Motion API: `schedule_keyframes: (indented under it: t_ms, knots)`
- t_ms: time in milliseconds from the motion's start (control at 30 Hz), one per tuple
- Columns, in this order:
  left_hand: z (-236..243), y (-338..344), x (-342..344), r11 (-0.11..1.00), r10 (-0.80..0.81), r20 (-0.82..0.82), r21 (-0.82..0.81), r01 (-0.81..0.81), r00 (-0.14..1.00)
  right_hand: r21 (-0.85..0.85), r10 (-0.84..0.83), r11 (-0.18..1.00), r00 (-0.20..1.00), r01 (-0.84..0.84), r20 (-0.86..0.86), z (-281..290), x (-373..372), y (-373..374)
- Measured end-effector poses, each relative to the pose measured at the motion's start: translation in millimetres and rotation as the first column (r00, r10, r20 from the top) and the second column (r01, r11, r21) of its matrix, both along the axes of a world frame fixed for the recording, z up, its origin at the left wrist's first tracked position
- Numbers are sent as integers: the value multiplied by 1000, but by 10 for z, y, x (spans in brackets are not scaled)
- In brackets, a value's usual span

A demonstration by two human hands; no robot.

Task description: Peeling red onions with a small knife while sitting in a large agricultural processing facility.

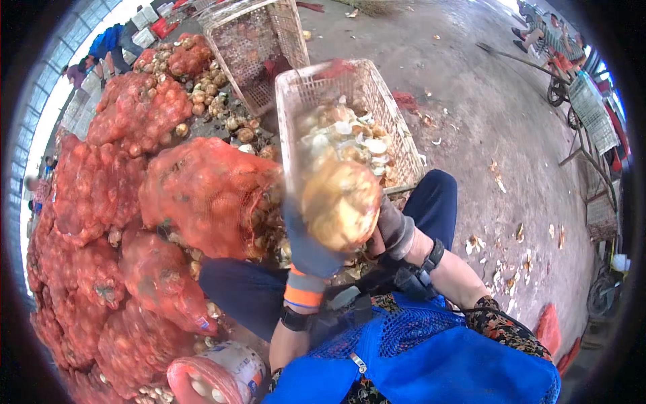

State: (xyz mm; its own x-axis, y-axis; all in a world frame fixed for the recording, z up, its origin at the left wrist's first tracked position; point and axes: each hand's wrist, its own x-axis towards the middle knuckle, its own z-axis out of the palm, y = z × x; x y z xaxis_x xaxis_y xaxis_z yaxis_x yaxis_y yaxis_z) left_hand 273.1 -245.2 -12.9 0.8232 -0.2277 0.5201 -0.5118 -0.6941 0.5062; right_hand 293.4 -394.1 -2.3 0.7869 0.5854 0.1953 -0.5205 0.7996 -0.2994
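Note:
A large, pale yellow-brown onion is held up near the centre, blurred. My left hand, in a blue glove with an orange-striped cuff, grips it from the left and below. My right hand, in a grey glove, is at the onion's lower right, with its fingers curled and partly hidden behind it; what it holds I cannot make out. Just beyond them stands a white plastic crate partly filled with peeled onions and skins.
Red mesh sacks of onions pile up on the left, with loose onions and an empty crate behind. A pink bucket is at lower left. Carts and seated people are at right; other people work at upper left.

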Motion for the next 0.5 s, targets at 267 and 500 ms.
schedule_keyframes:
  t_ms: [267, 500]
  knots:
    - [-18, -88, -170, -560, -775, 185, -642, -523, 604, -705, -29, 242, 732, 666, 681, 273, 122, -271]
    - [29, 140, -222, -454, -605, -42, -802, -388, 795, -797, 325, -4, 754, 604, 570, 1072, -373, -469]
